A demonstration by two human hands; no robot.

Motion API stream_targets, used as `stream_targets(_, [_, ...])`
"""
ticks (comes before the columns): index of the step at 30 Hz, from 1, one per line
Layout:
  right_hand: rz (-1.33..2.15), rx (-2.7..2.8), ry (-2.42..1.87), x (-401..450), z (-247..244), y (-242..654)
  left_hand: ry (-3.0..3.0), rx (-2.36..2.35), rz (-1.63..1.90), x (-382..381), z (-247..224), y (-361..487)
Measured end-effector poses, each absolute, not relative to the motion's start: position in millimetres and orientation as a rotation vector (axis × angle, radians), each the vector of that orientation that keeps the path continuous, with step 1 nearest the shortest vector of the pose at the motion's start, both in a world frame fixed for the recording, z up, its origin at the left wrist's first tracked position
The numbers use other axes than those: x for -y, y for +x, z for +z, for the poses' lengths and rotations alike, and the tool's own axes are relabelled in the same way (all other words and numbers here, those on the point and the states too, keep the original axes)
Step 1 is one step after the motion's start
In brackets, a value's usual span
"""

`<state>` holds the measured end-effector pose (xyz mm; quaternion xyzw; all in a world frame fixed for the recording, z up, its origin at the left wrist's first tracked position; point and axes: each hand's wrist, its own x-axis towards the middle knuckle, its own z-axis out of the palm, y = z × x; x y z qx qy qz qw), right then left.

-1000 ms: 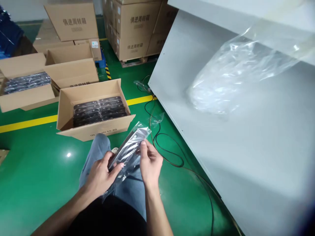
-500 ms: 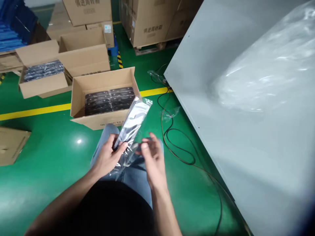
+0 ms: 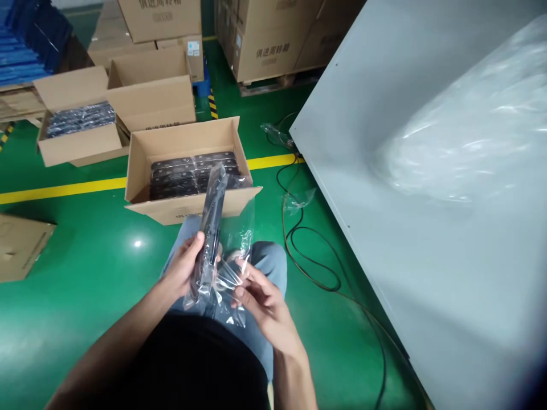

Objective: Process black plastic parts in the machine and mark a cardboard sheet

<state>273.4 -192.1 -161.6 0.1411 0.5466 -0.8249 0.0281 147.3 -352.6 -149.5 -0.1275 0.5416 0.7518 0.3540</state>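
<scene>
My left hand [image 3: 186,265] is closed around a long, dark flat part [image 3: 211,219] wrapped in clear plastic, held tilted above my lap. Its upper end overlaps the front wall of an open cardboard box [image 3: 231,200]. Loose film of the clear plastic bag [image 3: 233,273] spreads out to the right of the part. The curled fingers and thumb of my right hand [image 3: 265,302] are on this film, gripping it as far as I can see. Inside the box, several dark wrapped parts [image 3: 173,176] stand in two rows.
At the left, another open carton [image 3: 79,149] contains wrapped parts, with an open box [image 3: 151,102] beside it. Stacked cartons [image 3: 273,51] stand behind. A grey panel [image 3: 363,188] with a large plastic bag [image 3: 470,131] fills the right. Cables [image 3: 314,279] lie on the green floor.
The wrapped part has turned more upright and edge-on, moving slightly left. My right hand has come lower, its fingers now at the loose film, which spreads wider.
</scene>
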Motion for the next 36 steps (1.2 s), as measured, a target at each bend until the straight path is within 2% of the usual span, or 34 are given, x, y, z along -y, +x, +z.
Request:
stream_targets(6, [-2.341,-2.014,0.297,184.5,-141.3,283.6,-0.179,-1.280,1.971,353.2,-154.7,150.9])
stream_targets(13, [-2.441,-1.900,0.429,176.0,-153.8,292.3,-0.228,-1.089,1.942,362.1,-150.6,138.3])
stream_targets(19, [-2.433,-1.869,0.475,168.7,-164.9,293.0,-0.404,-1.187,1.789,365.3,-153.5,124.8])
stream_targets(27, [-2.453,-1.880,0.663,145.9,-187.1,285.1,-0.215,-1.329,1.741,375.4,-155.4,83.8])
stream_targets(31, [-2.347,-2.045,0.845,128.5,-203.4,273.5,-0.174,-1.408,1.802,362.4,-162.0,47.1])
stream_targets(36, [-2.122,-2.162,1.139,97.9,-235.8,272.2,-0.252,-1.553,1.940,346.3,-174.0,-51.0])
